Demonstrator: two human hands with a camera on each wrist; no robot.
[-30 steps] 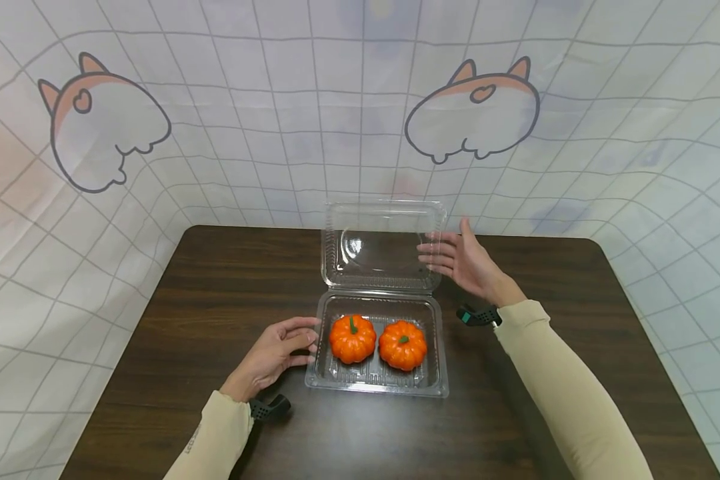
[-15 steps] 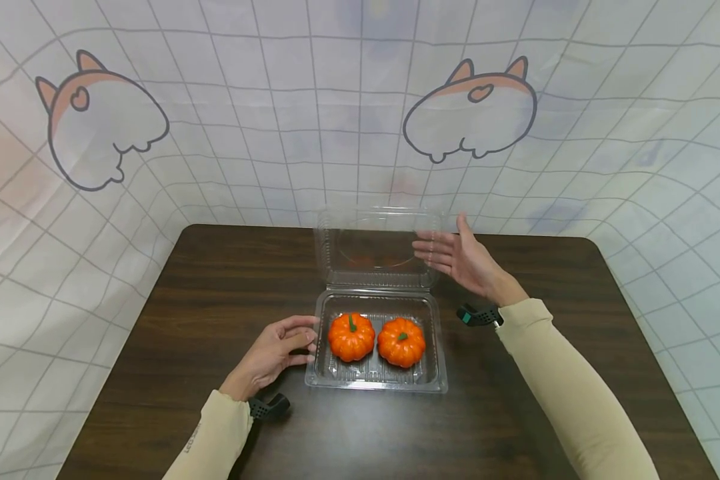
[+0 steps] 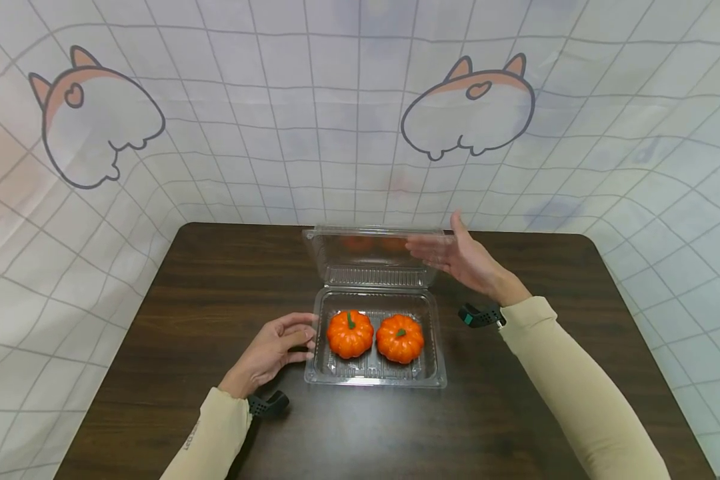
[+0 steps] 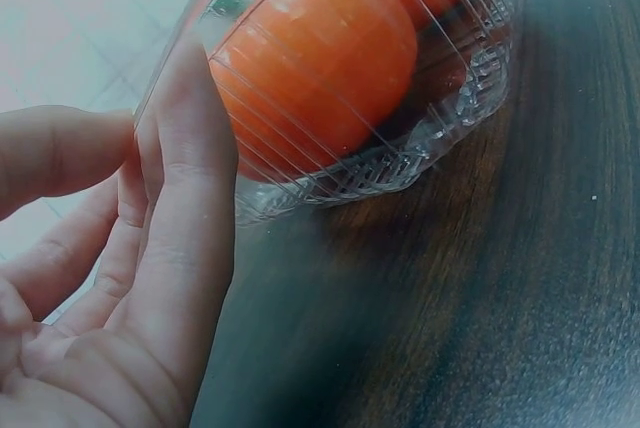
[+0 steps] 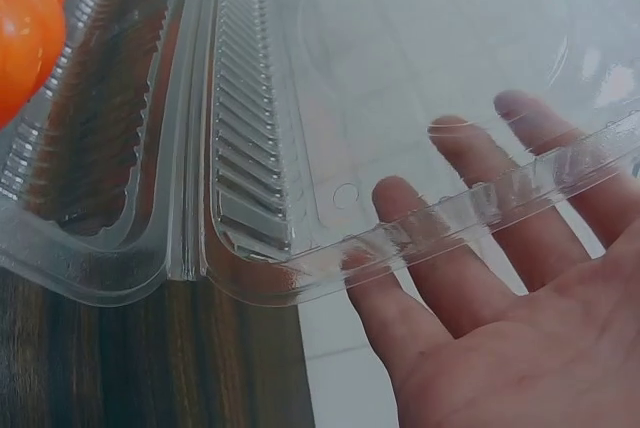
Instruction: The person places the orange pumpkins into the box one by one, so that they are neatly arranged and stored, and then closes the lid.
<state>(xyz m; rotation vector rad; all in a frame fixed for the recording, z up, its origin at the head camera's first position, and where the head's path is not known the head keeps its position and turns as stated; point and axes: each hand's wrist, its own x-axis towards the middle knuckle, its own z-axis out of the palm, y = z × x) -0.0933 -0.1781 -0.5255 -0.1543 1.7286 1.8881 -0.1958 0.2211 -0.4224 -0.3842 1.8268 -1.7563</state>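
Observation:
A clear plastic clamshell box stands on the table with two small orange pumpkins, the left pumpkin and the right pumpkin, side by side in its base. Its hinged lid is tilted up at the back. My left hand pinches the left rim of the base between thumb and forefinger, as the left wrist view shows. Behind the lid's right edge is my right hand, palm toward the lid; its fingers are extended and seen through the plastic.
The dark wooden table has rounded back corners. A white grid-patterned curtain with cartoon animal drawings surrounds it at the back and sides. Each wrist wears a black strap.
The lid has swung up and forward from leaning far back, with my right hand shifting slightly left behind it. My left hand and the pumpkins keep their places.

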